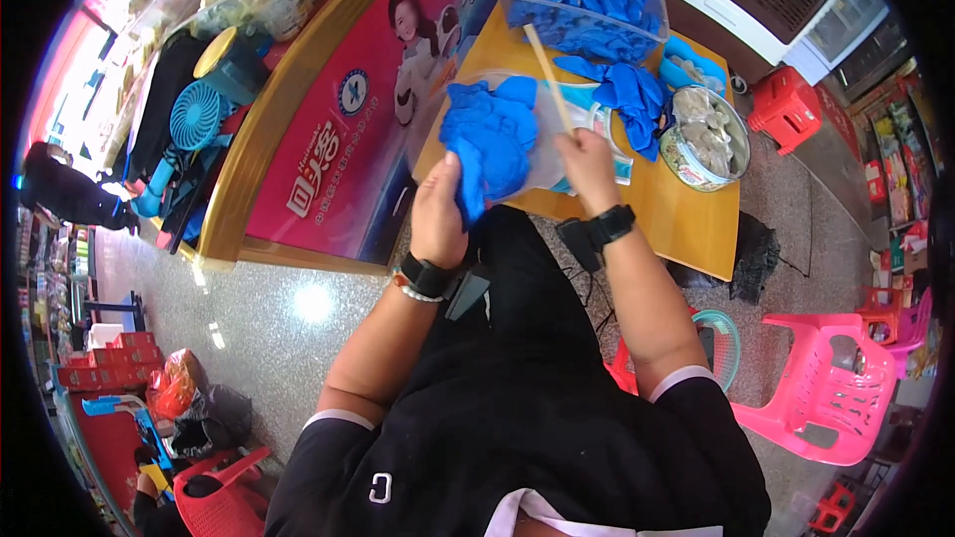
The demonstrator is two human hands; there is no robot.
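Note:
My left hand (438,214) is closed on the lower end of a bundle of crumpled blue cloth-like pieces (489,134), its thumb lying on top. Around the bundle shows a clear plastic sheet or bag (545,161); which of the two I cannot tell. A flat pale wooden stick (543,65) rises from my right hand (589,167), whose fingers are wrapped round its lower end. Just beyond that hand, more loose blue pieces (637,97) are spread on the wooden table (686,224), partly over a white and light-blue packet (609,129).
A clear plastic bin (507,8) of blue pieces stands at the table's far end. On its right are a light-blue basket (686,58) and a round tin (693,177) of greyish plastic-wrapped things. A counter (284,70) borders the left; a pink chair (826,388) stands right.

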